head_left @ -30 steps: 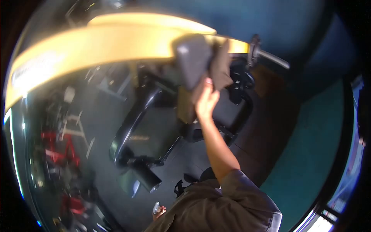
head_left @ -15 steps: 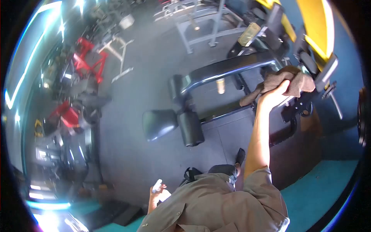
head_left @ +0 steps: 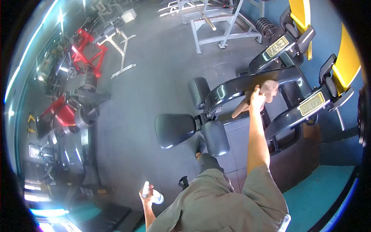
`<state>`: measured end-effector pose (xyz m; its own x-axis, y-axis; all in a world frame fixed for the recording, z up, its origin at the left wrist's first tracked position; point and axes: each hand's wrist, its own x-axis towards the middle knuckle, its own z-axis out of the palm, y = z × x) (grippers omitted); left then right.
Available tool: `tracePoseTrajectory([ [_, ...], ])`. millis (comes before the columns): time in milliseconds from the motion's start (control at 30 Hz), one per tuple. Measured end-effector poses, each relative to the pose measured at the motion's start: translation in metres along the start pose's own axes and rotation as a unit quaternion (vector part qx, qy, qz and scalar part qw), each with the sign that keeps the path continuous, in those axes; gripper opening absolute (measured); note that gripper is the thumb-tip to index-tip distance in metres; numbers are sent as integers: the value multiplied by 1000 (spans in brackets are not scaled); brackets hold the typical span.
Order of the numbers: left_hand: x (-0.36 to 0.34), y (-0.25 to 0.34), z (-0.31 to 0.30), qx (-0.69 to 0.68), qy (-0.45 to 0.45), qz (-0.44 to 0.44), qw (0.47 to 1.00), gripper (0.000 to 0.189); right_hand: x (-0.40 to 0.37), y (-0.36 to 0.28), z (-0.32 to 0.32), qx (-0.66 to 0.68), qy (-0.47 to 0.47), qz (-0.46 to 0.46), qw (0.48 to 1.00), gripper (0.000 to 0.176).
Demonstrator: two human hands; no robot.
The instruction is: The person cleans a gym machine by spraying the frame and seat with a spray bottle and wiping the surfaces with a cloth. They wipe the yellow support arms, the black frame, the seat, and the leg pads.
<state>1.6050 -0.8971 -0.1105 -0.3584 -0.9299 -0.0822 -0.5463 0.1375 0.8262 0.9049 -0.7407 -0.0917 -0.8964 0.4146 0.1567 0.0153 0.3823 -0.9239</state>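
Brown cloth [head_left: 269, 88] is bunched in the right hand [head_left: 257, 99], whose fingers pinch it at the lower edge of a curved black beam [head_left: 232, 89], with a loose end trailing down to the left. The left hand [head_left: 145, 198], low and well apart from the cloth, is curled round the neck of a white spray bottle [head_left: 157, 197]. At the beam's near end sit 2 black rollers [head_left: 216, 138] beside a black pad [head_left: 174, 130], and 2 yellow label plates [head_left: 312, 103] lie farther right.

Bunched brown cloth [head_left: 269, 89] at a glossy, curved black beam [head_left: 235, 88]; white spray bottle [head_left: 157, 197], tilted, well apart.
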Motion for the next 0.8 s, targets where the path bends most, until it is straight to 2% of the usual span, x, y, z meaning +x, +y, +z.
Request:
tracePoseTrajectory([
  [33,26,7,7,-54,-32,12,998,24,-6,12,22,-47,3,21,999,71],
  [67,52,14,15,-107,-62,23,992,26,-13,23,47,-18,64,-61,996,69],
  [100,77,23,23,-157,-94,32,983,29,-24,6,45,-19,17,32,999,65],
  [133,99,57,37,-158,-65,20,985,16,-22,21,54,-16,29,19,999,63],
  [167,124,77,42,-118,-88,31,989,16,-21,34,63,-16,40,9,999,61],
  [200,145,95,43,-77,-114,40,990,16,-29,20,62,30,138,-95,985,54],
  [233,163,111,48,-42,-139,52,988,16,-34,10,55,18,107,-25,994,51],
  [267,184,131,52,14,-159,60,985,19,-34,0,60,58,134,-58,988,49],
  [300,204,144,57,7,-177,67,982,20,-35,-5,58,91,165,-94,978,48],
  [367,240,156,70,-47,-174,56,982,22,-41,-1,55,53,137,-40,988,58],
  [400,256,174,77,-77,-203,31,976,22,-44,-11,51,59,134,-37,989,61],
  [433,275,187,88,-34,-215,58,974,21,-46,-22,50,67,133,-34,988,64],
  [500,314,196,115,69,-236,179,953,21,-47,-19,51,86,116,-4,990,64],
  [567,327,247,154,31,-263,116,957,21,-46,-12,49,91,95,-34,991,66],
  [600,343,253,167,80,-288,164,940,16,-48,-8,50,62,99,-36,992,67],
  [700,357,305,207,95,-293,308,900,14,-44,-1,42,37,69,-39,996,72],
  [733,366,306,211,107,-282,318,899,22,-43,-4,38,47,62,-44,996,72],
  [800,371,336,211,28,-266,233,935,29,-38,-10,36,50,64,-64,995,71],
])
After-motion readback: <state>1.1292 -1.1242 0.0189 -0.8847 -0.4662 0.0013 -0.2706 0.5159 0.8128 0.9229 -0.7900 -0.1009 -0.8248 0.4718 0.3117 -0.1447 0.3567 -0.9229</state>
